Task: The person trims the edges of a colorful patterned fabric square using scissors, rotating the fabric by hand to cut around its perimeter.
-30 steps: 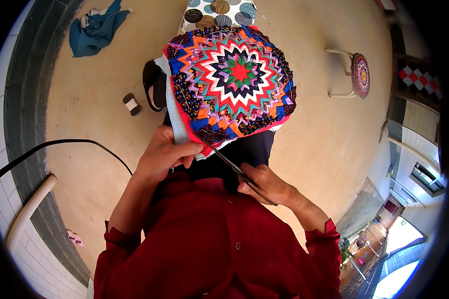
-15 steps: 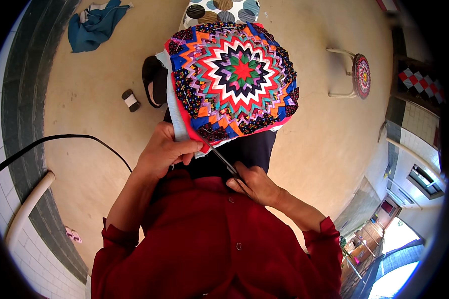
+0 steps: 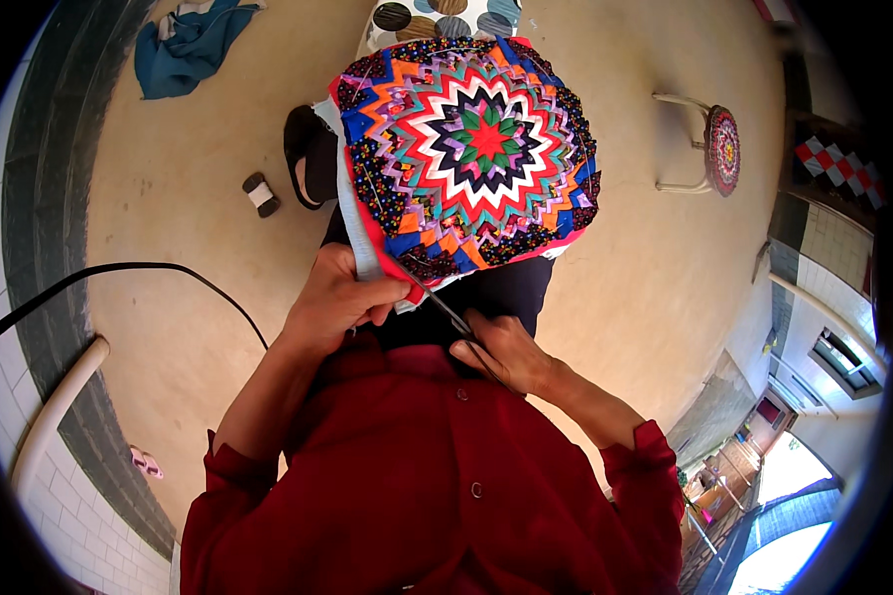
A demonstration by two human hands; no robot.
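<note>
A round patchwork seat cover (image 3: 485, 149) lies across my lap, with rings of coloured fabric points around a red and green star. Red cloth and a pale backing layer (image 3: 365, 243) show along its left and near edges. My left hand (image 3: 341, 297) is closed, pinching the red and pale layers at the near left corner. In my right hand (image 3: 506, 353) is a pair of scissors (image 3: 453, 317), its blades pointing up and left into the cover's near edge beside my left fingertips. The blade tips are hidden at the cloth.
A stool with a patterned round seat (image 3: 723, 151) stands to the right. A teal cloth (image 3: 191, 50) and a dark yarn ball with a pale band (image 3: 261, 194) lie on the floor at left. Beyond the cover is a dotted surface (image 3: 445, 22). A black cord (image 3: 159, 268) curves in from the left.
The view has shifted slightly. Both hands keep their places at the cover's near edge, and the scissors still point into the cloth there.
</note>
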